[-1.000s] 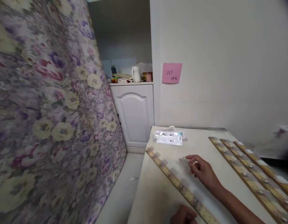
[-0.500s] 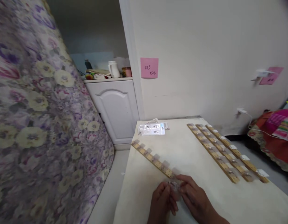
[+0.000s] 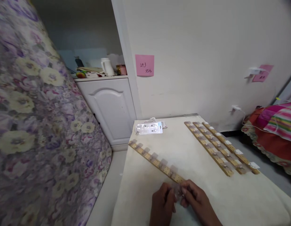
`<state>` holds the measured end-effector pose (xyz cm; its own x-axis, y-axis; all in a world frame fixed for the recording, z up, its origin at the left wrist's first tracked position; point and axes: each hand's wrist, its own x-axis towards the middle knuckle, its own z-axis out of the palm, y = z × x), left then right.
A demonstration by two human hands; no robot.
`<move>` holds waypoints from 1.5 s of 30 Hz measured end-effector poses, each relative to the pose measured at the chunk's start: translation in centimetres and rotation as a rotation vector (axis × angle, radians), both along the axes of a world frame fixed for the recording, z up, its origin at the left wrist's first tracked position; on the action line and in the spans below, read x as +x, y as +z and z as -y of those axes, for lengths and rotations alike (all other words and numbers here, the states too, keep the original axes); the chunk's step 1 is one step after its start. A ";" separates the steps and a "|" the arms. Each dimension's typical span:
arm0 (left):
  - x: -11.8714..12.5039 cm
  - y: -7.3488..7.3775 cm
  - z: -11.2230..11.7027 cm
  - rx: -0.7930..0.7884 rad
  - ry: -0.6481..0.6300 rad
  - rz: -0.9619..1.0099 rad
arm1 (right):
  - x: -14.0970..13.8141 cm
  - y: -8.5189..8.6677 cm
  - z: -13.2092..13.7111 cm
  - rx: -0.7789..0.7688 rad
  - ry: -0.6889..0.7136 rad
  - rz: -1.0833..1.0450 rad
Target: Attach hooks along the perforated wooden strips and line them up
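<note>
My left hand [image 3: 162,201] and my right hand [image 3: 194,196] meet at the front of the table, fingers pinched on a small clear plastic piece [image 3: 177,189]. Its exact kind is blurred, and fingertips cover part of it. Just beyond my hands, a narrow wooden strip [image 3: 157,162] runs diagonally to the far left. Small metal fittings and see-through squares sit along it at intervals. The strip's near end reaches my right fingertips; I cannot tell whether they touch it.
Three similar wooden strips [image 3: 206,145] lie side by side on the right of the cream table [image 3: 140,175], the rightmost with white tags. Clear packs [image 3: 148,128] with metal bits lie at the back left. A floral curtain [image 3: 48,125] hangs at left; a wall [image 3: 178,62] stands behind.
The view has turned slightly to the right. My hands stay close together on the clear piece, with the right fingers now closed nearer to the strip's near end.
</note>
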<state>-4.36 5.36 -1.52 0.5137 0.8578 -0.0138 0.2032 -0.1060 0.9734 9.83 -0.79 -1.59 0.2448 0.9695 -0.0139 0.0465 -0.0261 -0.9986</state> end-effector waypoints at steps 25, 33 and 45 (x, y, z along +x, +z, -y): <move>1.1 -0.5 0.5 -0.023 -0.120 -0.109 | 2.4 0.5 0.2 -0.094 0.157 0.125; 1.4 -0.3 0.7 0.161 -0.088 -0.202 | 7.0 -0.9 -1.8 -0.120 -0.048 0.076; 3.7 -0.9 0.2 0.198 0.040 -0.285 | 6.9 -2.1 -3.2 -0.111 -0.110 0.105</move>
